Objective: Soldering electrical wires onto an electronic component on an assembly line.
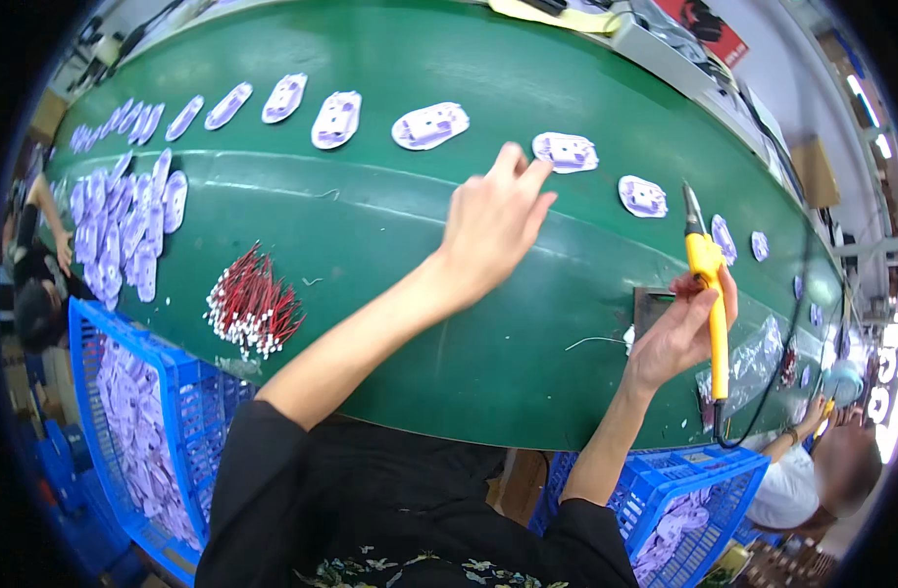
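Grips yellow soldering iron in right hand; holds left hand, fingers loosely parted, just by purple casing.

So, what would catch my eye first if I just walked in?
Probably the yellow tool, likely a soldering iron, held upright in the picture by the right hand, right of centre. Next, the pile of red wires with white ends, on the left of the green table, and the pale purple shells strung along its far side.
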`<state>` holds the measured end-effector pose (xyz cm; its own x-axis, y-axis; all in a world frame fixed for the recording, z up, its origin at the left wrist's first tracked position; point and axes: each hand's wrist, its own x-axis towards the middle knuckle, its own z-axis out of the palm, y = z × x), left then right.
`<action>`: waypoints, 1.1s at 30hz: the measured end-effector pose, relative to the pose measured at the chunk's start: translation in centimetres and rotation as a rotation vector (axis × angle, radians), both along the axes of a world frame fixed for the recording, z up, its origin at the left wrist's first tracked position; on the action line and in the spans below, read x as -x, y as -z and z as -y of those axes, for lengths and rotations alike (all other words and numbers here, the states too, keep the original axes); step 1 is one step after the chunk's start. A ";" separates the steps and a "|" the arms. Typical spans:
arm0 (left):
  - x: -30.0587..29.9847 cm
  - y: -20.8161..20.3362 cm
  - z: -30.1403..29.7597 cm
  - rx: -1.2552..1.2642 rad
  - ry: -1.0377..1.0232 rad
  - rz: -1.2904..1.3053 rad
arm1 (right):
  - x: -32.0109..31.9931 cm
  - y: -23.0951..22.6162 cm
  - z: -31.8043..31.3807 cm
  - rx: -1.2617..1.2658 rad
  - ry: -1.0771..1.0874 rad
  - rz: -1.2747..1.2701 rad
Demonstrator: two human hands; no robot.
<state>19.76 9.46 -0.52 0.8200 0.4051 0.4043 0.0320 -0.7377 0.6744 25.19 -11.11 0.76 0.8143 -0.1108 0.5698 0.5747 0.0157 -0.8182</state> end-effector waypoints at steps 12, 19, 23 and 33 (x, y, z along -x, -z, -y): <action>-1.2 1.7 -3.4 -0.167 0.023 -0.012 | 0.5 -0.1 0.4 -0.054 -0.201 -0.116; 15.4 1.7 -4.1 -0.018 -0.176 -0.246 | 2.0 1.4 -0.8 0.014 -0.521 -0.328; 17.3 2.5 -3.6 0.015 -0.220 -0.253 | 2.1 2.2 -1.1 -0.141 -0.710 -0.491; 18.9 5.3 -0.2 0.341 -0.244 0.031 | 5.0 2.7 -5.4 0.038 -0.790 -0.554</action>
